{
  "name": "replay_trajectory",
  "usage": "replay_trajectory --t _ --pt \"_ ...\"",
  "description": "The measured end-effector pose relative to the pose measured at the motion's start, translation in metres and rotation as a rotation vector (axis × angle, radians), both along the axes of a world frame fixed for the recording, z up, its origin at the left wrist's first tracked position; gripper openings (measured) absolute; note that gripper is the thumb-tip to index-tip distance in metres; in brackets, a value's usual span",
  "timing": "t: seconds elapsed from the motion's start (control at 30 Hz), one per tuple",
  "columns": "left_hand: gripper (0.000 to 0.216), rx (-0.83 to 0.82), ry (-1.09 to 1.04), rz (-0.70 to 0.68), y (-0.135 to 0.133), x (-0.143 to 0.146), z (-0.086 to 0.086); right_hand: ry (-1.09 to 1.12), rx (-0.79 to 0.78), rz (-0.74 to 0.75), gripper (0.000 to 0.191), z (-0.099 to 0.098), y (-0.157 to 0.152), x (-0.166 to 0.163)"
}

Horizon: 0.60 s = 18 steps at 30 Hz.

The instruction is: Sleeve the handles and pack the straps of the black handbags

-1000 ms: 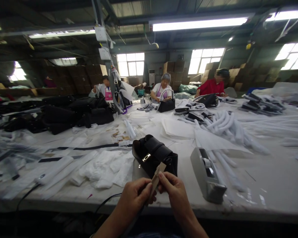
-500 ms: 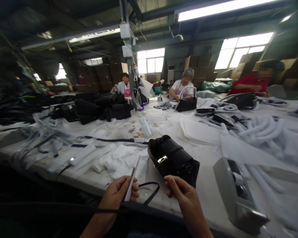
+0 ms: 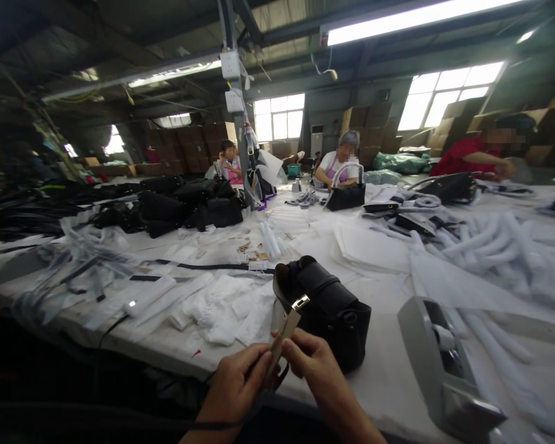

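Between my two hands, in front of the bag, a flat tan strip (image 3: 290,324) stands up at a slant; its material is hard to make out. My left hand (image 3: 240,376) is closed around its lower part. My right hand (image 3: 315,365) pinches it from the other side, fingers partly hidden behind it. A thin black strap (image 3: 282,377) hangs below the fingers; where it ends is hidden. Just beyond my right hand sits a black handbag (image 3: 337,308) with a shiny metal clasp, its opening towards the left.
A grey tape dispenser (image 3: 425,357) stands at the right. Crumpled white wrapping (image 3: 226,308) lies left of the bag, white padded tubes (image 3: 499,253) to the right. Black bags (image 3: 189,200) are heaped at back left. Several people sit across the table.
My left hand has moved right and the strip has turned to show its tan face. My right hand has come left and now grips it too. The black strap's loop has dropped mostly behind my hands.
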<state>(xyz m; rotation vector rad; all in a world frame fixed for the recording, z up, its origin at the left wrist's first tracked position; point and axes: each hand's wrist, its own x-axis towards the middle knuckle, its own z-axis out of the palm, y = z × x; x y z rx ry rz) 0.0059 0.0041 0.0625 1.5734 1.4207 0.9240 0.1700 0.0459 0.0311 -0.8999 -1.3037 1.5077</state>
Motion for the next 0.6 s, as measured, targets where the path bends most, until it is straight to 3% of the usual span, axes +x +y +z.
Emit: replay_trajectory --t 0.27,0.6 --pt "0.058 -0.296 -0.34 -0.106 0.004 0.005 -0.007 0.151 -0.102 0.096 0.04 -0.007 -0.003 0.003" --pt "0.054 -0.387 -0.507 -0.097 0.003 0.012 -0.005 0.212 -0.115 0.132 0.033 -0.004 -0.005 0.009"
